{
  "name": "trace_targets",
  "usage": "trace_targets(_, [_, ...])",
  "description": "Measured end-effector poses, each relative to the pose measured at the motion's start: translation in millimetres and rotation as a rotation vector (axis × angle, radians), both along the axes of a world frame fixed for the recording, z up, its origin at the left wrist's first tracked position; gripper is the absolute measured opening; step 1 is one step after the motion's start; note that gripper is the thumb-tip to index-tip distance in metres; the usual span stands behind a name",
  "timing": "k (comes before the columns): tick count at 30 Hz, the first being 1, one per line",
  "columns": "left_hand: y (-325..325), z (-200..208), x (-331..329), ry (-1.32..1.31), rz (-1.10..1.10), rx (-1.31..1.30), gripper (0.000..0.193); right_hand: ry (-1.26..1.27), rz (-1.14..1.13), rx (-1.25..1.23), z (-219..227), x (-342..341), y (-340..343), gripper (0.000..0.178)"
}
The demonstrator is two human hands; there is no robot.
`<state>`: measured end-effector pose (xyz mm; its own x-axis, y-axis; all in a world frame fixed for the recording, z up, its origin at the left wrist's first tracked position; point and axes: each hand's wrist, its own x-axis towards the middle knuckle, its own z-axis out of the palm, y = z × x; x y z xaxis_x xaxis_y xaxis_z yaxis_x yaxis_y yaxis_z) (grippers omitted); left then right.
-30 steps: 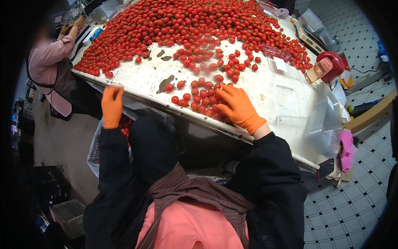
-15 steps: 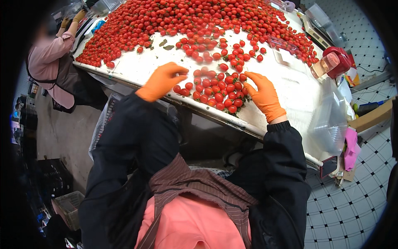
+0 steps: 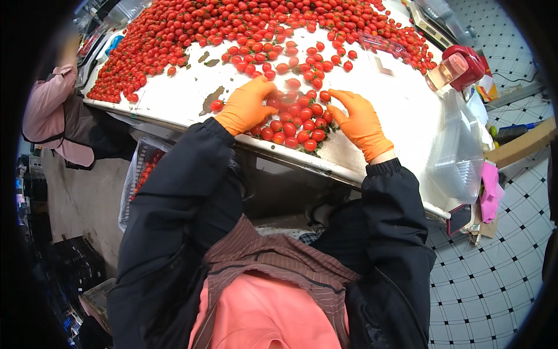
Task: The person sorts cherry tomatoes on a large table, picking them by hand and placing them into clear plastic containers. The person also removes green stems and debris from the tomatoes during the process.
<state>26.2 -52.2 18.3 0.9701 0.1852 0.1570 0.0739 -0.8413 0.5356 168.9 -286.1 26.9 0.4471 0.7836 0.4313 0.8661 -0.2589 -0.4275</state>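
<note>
Both of my hands wear orange gloves. A small cluster of cherry tomatoes lies at the near table edge between them. My left hand rests at the cluster's left side, its thumb and fingers apart and curved toward it, gripping nothing that I can see. On the right, my right hand hovers beside the cluster with thumb and forefinger spread. Some tomatoes between the hands are smeared by motion. One lone tomato sits left of my left hand. Beyond, a large heap of cherry tomatoes covers the far table.
Stacked clear plastic boxes stand at the right edge of the white table. Behind them are a red device and a scale. A crate holding tomatoes stands lower left. A co-worker's pink sleeve shows at far left.
My left hand has moved right, closer to the cluster, leaving one tomato on its left side. My right hand stays beside the cluster. The whole view has shifted slightly.
</note>
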Motion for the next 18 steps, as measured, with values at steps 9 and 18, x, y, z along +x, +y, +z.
trace_targets(9, [65, 28, -44, -0.335, 0.335, -0.665, 0.021, 0.017, 0.022, -0.019, 1, -1, 2, 0.03])
trace_targets(18, [188, -82, -296, -0.421, 0.824, -0.366, 0.03, 0.044, 0.065, 0.052, 9, -11, 6, 0.03])
